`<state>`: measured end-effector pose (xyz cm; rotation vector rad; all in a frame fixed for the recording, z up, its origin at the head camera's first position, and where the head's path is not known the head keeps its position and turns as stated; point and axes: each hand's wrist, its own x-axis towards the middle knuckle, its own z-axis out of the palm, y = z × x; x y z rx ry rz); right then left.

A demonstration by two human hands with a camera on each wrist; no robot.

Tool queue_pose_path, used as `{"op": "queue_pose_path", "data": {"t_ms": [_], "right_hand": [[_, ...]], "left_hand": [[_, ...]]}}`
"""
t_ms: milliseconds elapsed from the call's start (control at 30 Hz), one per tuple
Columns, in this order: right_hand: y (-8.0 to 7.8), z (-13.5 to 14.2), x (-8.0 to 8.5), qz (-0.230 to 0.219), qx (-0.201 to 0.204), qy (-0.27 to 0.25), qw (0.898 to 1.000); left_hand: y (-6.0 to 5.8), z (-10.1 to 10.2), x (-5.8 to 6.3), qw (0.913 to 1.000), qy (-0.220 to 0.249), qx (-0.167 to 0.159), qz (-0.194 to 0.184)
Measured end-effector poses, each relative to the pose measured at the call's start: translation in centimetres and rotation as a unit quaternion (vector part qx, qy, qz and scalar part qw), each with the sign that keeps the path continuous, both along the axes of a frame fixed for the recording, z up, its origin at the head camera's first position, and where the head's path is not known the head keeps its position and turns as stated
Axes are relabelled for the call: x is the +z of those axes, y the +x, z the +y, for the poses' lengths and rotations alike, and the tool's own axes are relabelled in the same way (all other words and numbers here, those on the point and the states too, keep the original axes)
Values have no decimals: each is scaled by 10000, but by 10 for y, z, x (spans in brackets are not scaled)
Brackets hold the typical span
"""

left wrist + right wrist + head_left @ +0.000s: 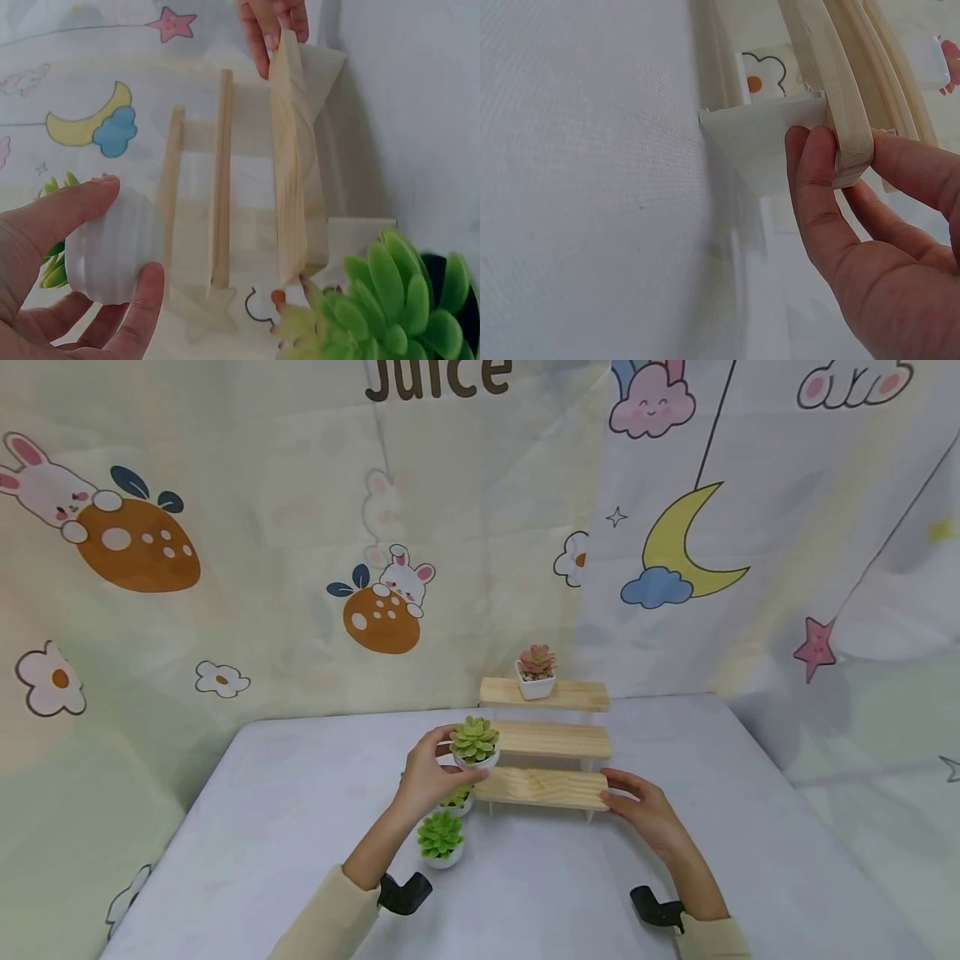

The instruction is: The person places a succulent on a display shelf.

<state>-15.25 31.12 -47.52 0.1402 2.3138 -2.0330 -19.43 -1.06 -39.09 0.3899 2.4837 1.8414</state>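
Green succulent (pixel 474 739), its white pot (pixel 112 251) inside the left grip (pixel 423 779).

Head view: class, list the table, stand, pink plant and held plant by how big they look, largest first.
1. Table
2. Stand
3. Pink plant and held plant: they look too alike to rank, and the held plant seems nearer the camera.

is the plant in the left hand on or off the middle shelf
Off: the left hand holds the plant by its white pot, which the left wrist view shows clear of the middle shelf.
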Motion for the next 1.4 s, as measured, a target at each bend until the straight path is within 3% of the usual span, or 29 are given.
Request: {"op": "queue_pose_path", "data": {"t_ms": [333,667,1067,1400], "right_hand": [[-1,-1,-4,-35,-104,-56,9999],[0,-2,-4,64,-136,-62,9999],[1,-3,-4,81,-181,-119,9997],[0,-2,-3,-40,-208,-129,9997]], "left_hand": [[-2,28,-2,9991,-9,-389,170],[-13,54,-5,9979,-87,-563,311],[-20,80,-5,9983,-112,-510,245],[-28,102,-7,9966,-272,-568,533]]}}
